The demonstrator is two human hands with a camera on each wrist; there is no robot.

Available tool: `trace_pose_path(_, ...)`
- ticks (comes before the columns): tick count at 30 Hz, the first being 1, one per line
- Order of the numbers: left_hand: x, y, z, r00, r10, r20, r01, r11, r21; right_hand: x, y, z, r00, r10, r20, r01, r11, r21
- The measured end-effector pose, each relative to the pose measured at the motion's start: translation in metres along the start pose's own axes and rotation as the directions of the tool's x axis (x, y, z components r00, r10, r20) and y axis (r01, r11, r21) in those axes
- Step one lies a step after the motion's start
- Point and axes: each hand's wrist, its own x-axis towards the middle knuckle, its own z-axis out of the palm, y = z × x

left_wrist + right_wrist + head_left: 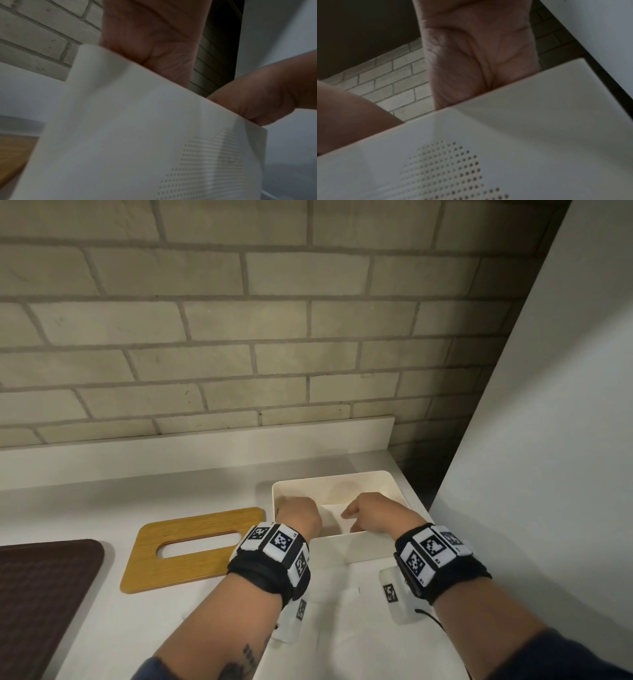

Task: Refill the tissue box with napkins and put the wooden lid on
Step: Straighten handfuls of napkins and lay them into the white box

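The white tissue box stands open on the counter, its perforated front wall filling both wrist views. Both hands reach down into it. My left hand is at the box's left end and my right hand at its right end. White napkins lie between them, and the right thumb touches their edge. The box wall hides the fingers of both hands; only the palms show. The wooden lid with its oval slot lies flat on the counter, left of the box.
A dark brown mat lies at the counter's left front. A brick wall and a white ledge run behind the box. A tall white panel stands close on the right.
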Motion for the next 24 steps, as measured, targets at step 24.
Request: trace_pose_path(24, -0.224, -0.072, 0.039, 0.931, -0.159, -0.328, -0.092, 0.770, -0.632, -0.118, -0.014, 0.094, 0.964, -0.223, 0.147, 0.258, 0.922, -0.290)
